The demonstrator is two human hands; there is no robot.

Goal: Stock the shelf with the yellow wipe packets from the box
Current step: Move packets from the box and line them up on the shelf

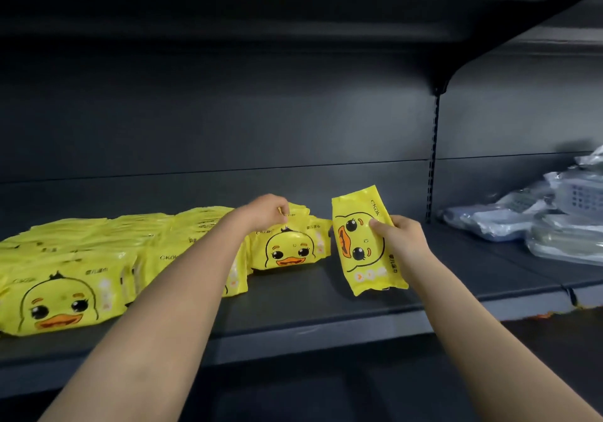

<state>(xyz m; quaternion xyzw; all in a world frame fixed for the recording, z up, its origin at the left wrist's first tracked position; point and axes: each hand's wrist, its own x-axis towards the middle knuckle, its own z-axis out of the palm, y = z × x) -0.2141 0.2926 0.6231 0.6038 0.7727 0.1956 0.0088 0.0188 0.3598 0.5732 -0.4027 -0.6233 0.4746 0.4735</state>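
So the yellow wipe packet [365, 245] sits center-right of the frame, turned on end with the duck face sideways. The right hand [399, 237] grips it, thumb across the front, and the other fingers are hidden behind it. The packet's lower end is down by the dark shelf [326, 304], but I can't tell if it's touching. Just left of it, the left hand [266, 211] pinches the top edge of the front packet [288, 248] on the end stack. The row of packets [98, 248] runs off the left edge, cut off. At far right there's some blurry plastic-wrapped stuff [538, 222]; I can't make out what it is.
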